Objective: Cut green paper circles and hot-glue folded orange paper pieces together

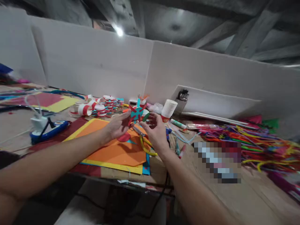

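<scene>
My left hand [120, 125] and my right hand [156, 129] meet above the table, around a small paper craft [136, 113] with a light-blue middle and red strips spreading outward. The left fingers pinch its left edge. On the other side, my right hand is curled at the craft, close to a green leaf-shaped piece [146, 117]; exactly what its fingertips grip is partly hidden. Under the hands are yellow-handled scissors [142, 144] and a red paper piece [124, 137], lying on orange paper [112, 153].
A stack of paper cups [169, 108] and a bottle [182, 101] stand behind. Red-and-white cut cups [103, 106] cluster back left. A blue power strip [50, 131] lies left. Colourful pipe cleaners [248, 139] heap up at right. A white partition [100, 62] closes off the back.
</scene>
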Available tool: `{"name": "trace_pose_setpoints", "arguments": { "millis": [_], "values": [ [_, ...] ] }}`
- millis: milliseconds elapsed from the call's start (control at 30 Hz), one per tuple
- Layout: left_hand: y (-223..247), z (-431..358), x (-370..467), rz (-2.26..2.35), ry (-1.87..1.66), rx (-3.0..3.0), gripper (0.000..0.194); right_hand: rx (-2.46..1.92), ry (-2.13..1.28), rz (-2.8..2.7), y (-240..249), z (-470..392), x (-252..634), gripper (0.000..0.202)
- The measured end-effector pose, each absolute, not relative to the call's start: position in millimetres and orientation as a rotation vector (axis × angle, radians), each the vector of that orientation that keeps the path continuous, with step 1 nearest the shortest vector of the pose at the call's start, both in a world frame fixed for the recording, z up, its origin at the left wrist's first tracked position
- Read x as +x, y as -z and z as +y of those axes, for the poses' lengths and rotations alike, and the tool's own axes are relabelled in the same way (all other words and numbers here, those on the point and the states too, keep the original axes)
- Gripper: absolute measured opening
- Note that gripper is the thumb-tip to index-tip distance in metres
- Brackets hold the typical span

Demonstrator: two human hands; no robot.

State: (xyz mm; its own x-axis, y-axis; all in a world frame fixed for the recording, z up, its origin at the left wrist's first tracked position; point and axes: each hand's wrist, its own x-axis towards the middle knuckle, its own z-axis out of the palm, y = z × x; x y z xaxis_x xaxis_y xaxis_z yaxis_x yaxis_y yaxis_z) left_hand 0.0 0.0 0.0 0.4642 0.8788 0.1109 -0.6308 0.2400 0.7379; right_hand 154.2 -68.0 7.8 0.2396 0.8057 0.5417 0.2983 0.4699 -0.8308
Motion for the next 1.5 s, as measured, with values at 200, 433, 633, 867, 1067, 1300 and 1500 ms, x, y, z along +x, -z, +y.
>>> {"name": "trace_pose_setpoints", "arguments": {
  "millis": [200,433,633,867,1067,1300,1500],
  "values": [
    [2,-3,7,0.256,-1.025,0.952,0.033,-1.094,-0.432,-1.339,-5,-68,155,0.054],
    [6,-6,10,0.216,-0.945,1.101,0.040,-1.128,-0.306,-1.389,-3,-68,156,0.048],
    [4,-8,10,0.243,-0.943,1.145,0.044,-1.162,-0.179,-1.441,0,-67,157,0.048],
    [5,-10,8,0.210,-0.885,1.078,0.033,-1.176,-0.280,-1.469,-3,-69,160,0.042],
    [9,-6,7,0.272,-0.805,0.980,0.034,-1.179,-0.455,-1.432,-1,-62,164,0.043],
    [8,-8,8,0.275,-0.801,0.969,0.036,-1.205,-0.522,-1.436,0,-58,165,0.047],
    [8,-7,6,0.276,-0.843,1.079,0.034,-1.204,-0.482,-1.499,-3,-60,165,0.049]
  ]
}}
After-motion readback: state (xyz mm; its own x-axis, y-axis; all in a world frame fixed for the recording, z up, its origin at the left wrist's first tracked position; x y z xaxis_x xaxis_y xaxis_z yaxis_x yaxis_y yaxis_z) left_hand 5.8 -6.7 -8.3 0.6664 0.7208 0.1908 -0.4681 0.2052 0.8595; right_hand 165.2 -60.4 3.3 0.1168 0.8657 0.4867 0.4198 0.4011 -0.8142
